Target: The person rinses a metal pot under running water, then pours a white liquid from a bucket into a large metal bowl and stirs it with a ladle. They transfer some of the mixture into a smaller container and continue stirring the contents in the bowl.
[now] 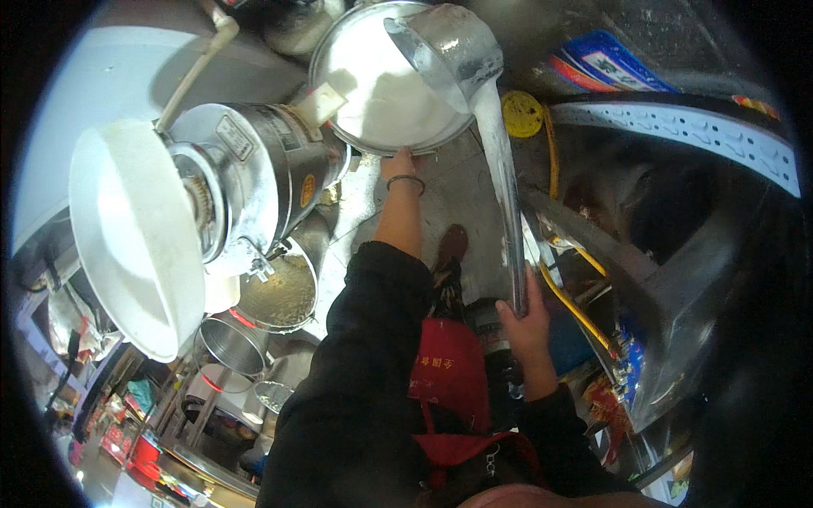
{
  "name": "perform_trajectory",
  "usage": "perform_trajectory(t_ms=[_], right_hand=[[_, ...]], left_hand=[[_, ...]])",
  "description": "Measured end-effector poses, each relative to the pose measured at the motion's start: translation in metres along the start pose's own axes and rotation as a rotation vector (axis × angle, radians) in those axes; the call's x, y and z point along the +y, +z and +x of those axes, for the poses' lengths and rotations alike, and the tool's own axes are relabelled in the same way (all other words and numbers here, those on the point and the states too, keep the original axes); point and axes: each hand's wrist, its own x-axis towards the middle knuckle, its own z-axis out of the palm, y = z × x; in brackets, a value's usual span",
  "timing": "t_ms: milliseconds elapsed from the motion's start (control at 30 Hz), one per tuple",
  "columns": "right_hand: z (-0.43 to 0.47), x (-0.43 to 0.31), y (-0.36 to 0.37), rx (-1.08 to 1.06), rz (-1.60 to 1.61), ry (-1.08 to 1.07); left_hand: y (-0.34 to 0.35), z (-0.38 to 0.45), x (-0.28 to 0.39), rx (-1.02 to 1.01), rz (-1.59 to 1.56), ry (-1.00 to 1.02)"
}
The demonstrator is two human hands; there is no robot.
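Observation:
My right hand point(528, 320) is closed round the end of a long-handled metal ladle point(467, 47). Its wet scoop is tilted at the right side of a round metal pot point(330, 124) filled with white liquid. At the pot's near rim is my left hand point(400, 166), its fingers hidden beneath or behind the rim. To the left stands a metal grinding machine point(248, 159) with a wide white hopper point(136, 241). A white block-like piece point(327, 103) juts from the machine's side towards the pot.
Below the machine, a metal bucket point(315, 286) holds a pale, foamy substance, beside another metal bucket point(232, 346). A yellow hose point(575, 308) runs along the right, near a perforated metal strip point(679, 130). A yellow round lid-like object point(522, 114) lies beyond the ladle handle.

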Motion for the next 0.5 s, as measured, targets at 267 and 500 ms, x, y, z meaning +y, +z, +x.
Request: perform_trajectory(t_ms=[267, 500], right_hand=[[-0.023, 0.013, 0.009, 0.060, 0.122, 0.022], [-0.036, 0.083, 0.021, 0.078, 0.083, 0.012]], left_hand=[[-0.003, -0.013, 0.005, -0.114, 0.107, 0.147], [-0.013, -0.021, -0.008, -0.053, 0.146, 0.205]])
